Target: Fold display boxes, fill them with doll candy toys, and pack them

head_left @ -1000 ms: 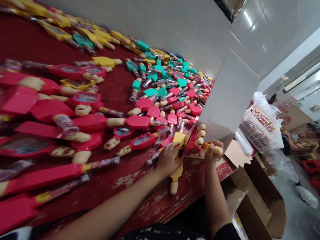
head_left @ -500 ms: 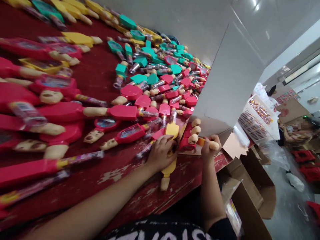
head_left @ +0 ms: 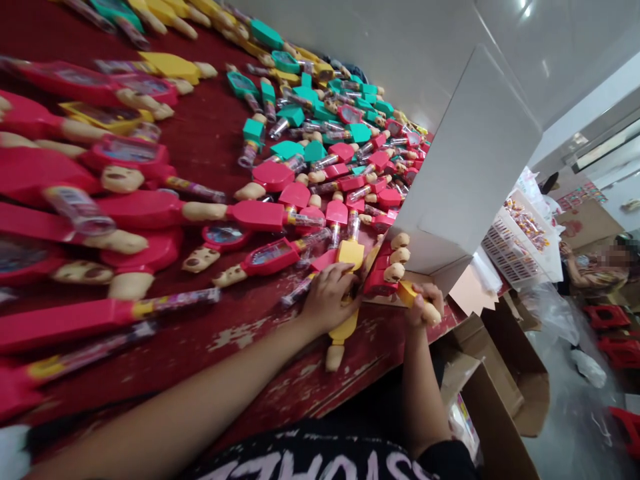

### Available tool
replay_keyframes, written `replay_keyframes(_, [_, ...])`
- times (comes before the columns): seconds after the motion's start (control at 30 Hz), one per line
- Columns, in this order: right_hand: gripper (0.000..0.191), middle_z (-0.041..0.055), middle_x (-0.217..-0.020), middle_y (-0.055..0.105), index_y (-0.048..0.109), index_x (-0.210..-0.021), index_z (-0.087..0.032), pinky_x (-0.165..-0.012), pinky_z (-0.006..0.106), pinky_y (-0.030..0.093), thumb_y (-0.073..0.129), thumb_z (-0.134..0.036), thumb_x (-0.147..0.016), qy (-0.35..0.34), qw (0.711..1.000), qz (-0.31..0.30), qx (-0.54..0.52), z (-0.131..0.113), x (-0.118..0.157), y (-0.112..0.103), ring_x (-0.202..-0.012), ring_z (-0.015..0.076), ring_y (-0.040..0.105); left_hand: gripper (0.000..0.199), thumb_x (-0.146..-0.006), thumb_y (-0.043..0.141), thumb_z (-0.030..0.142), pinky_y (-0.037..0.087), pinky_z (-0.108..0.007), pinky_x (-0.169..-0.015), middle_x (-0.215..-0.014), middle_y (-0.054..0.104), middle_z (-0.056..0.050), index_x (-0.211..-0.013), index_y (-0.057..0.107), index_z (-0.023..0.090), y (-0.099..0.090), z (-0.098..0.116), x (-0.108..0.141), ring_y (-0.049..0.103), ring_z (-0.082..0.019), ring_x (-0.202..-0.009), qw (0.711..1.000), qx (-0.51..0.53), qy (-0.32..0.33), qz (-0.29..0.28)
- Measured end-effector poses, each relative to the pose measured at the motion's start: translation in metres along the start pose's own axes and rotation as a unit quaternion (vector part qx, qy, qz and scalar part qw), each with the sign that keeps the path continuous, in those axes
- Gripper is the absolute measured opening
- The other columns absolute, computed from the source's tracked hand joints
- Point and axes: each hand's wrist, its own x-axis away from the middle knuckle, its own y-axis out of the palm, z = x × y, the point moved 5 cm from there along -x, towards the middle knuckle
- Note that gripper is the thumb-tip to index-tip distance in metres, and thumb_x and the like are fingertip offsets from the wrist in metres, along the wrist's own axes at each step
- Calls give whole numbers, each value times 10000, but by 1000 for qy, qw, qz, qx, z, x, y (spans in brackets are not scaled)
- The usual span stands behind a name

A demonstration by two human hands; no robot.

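Observation:
My left hand (head_left: 330, 300) is closed over a yellow plastic toy (head_left: 345, 328) with a beige animal-head end, which lies near the table's front edge. My right hand (head_left: 424, 303) grips another yellow toy (head_left: 408, 293) at its beige head, over the near side of an open carton (head_left: 425, 250) with white inner walls. Inside the carton, red toys (head_left: 377, 280) sit in a row with their beige heads up. Fingers hide parts of both yellow toys.
Many red toys (head_left: 255, 215), green toys (head_left: 285, 150) and yellow toys with clear tubes cover the red table (head_left: 240, 340). Right of the carton are cardboard sheets (head_left: 473, 290), a white basket (head_left: 510, 250) of wrapped pieces and open brown boxes (head_left: 515, 373). A person (head_left: 597, 273) sits beyond.
The view has shifted slightly. My right hand has tilted its yellow toy and brought the head end lower, toward me, showing more yellow. My left hand stays on its yellow toy.

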Motion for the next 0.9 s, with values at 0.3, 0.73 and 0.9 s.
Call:
replay_keyframes(0.3, [86,-44,-634,320,273,-690,-240,-601,297,480,320,-272,-755,75,993,89,-12,29,-13,-17,-569,141,480,283,-798,536,407,379,-471,-1002,-1233,550,-134,-936,613,171,0,-1,1,452,-322,-1175,1000,-1,5,9])
replay_keyframes(0.73, [201,-77,-478,312,313,-541,-232,-463,223,310,446,-285,-682,41,992,-67,95,10,-82,28,-452,81,318,300,-801,535,444,382,-465,-1002,-1243,545,-127,-929,615,185,3,-4,1,446,-322,-1185,1000,-12,5,4])
replay_keyframes(0.9, [196,-62,-509,366,318,-561,-238,-510,244,339,428,-289,-716,15,989,-72,132,4,-83,39,-483,95,360,340,-822,515,476,380,-463,-1012,-1237,553,-136,-947,623,179,3,-4,-1,456,-318,-1183,1000,-1,6,11])
